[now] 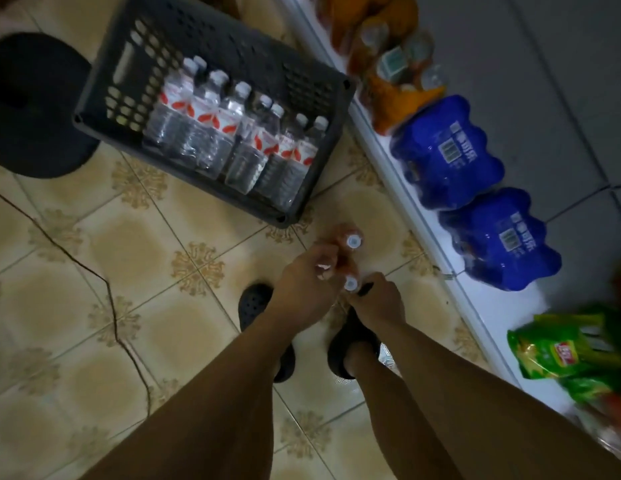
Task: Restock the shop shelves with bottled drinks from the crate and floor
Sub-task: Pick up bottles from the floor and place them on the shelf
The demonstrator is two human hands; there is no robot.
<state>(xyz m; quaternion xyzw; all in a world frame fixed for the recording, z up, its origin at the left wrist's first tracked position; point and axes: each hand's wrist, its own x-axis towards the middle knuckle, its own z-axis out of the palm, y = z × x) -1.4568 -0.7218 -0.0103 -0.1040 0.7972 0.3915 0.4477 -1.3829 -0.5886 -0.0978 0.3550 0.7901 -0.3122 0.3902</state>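
Holding one water bottle [353,241] low over the floor [129,237], the left hand [304,277] curls round its upper body, while the right hand [378,301] curls at the neck of a second bottle [350,284], blur hiding finer detail. More bottles [233,133] stand in the crate [253,46] beside the shelf [475,299]. Full, they likely feel weighty, thin-walled and slick, so the neck or waist suits best

Cracked tiled floor [94,254] under dark crate [104,133], black disc [35,109]; white shelf [475,299] with blue bottle packs [447,157], green bags [562,348]
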